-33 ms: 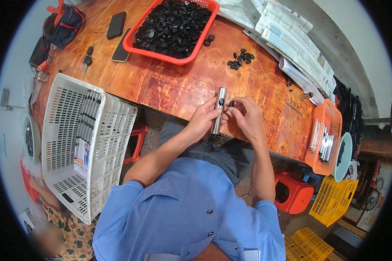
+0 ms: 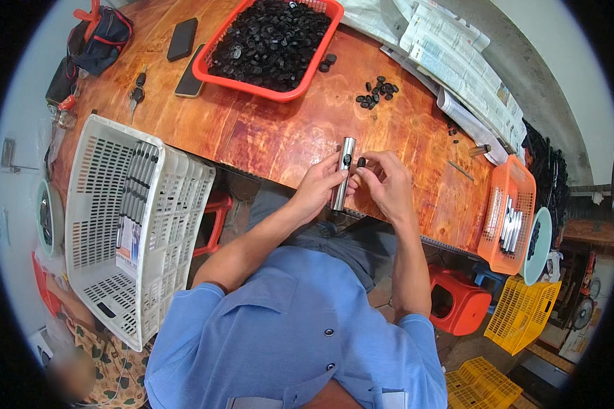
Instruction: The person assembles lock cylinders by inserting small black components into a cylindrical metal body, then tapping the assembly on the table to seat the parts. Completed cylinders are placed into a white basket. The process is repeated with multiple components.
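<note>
My left hand (image 2: 319, 185) is closed round a short shiny metal tube (image 2: 342, 187), held nearly upright at the table's near edge. A dark fitting sits in a hole on the tube's side, in its upper half. Between the thumb and fingertips of my right hand (image 2: 389, 180) is a small black oval plug (image 2: 361, 163), just right of the tube and apart from it. Beyond my hands, several loose black plugs (image 2: 375, 95) lie scattered on the wooden table (image 2: 273, 136).
A red basket (image 2: 252, 87) heaped with black parts stands at the back. On the left is a white crate (image 2: 177, 225) with rods; on the right, an orange basket (image 2: 518, 178) holds metal tubes. Phones (image 2: 183, 39), keys (image 2: 137, 94) and newspapers (image 2: 457, 54) lie around. Another person (image 2: 106, 368) is at lower left.
Almost nothing differs. The plug in my right hand has shifted very slightly; the tube stays in my left hand.
</note>
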Demonstrator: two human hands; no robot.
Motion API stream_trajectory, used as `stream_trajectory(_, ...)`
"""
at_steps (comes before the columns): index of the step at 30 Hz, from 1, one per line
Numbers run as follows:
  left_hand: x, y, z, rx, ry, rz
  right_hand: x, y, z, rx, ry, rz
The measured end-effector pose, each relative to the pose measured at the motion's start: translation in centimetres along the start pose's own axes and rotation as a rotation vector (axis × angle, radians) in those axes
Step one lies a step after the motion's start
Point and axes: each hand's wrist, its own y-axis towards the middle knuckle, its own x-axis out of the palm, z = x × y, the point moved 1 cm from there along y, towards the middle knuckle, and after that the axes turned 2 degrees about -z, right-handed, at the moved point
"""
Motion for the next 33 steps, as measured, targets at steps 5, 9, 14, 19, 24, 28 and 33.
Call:
stream_trajectory(5, 0.1, 0.0, -0.3, 0.031, 0.016, -0.034, 0.7, 0.2, -1.5, -0.182, -0.09, 0.041)
stream_trajectory(9, 0.3, -0.2, -0.2, 0.034, 0.006, -0.038, 1.1, 0.0, -1.0, -0.3, -0.215, 0.073)
stream_trajectory(14, 0.3, -0.3, -0.7, 0.032, -0.068, 0.031, 1.7, -0.9, -1.2, -0.39, -0.348, 0.17)
stream_trajectory(19, 0.5, -1.0, -0.8, -0.005, -0.002, 0.123, 2.3, -2.2, -1.8, -0.374, -0.267, 0.189)
stream_trajectory(24, 2.3, -1.8, 0.0, -0.152, 0.089, 0.07, 2.3, -3.2, -1.2, 0.047, 0.338, 0.319)
stream_trajectory(28, 2.6, -1.8, -1.2, -0.276, 0.151, 0.001, 2.1, -3.7, 0.7, 0.363, 0.716, 0.115)
stream_trajectory(33, 3.5, -1.8, -0.9, -0.334, 0.035, -0.031, 0.9, -4.3, 0.5, 0.431, 1.021, 0.023)
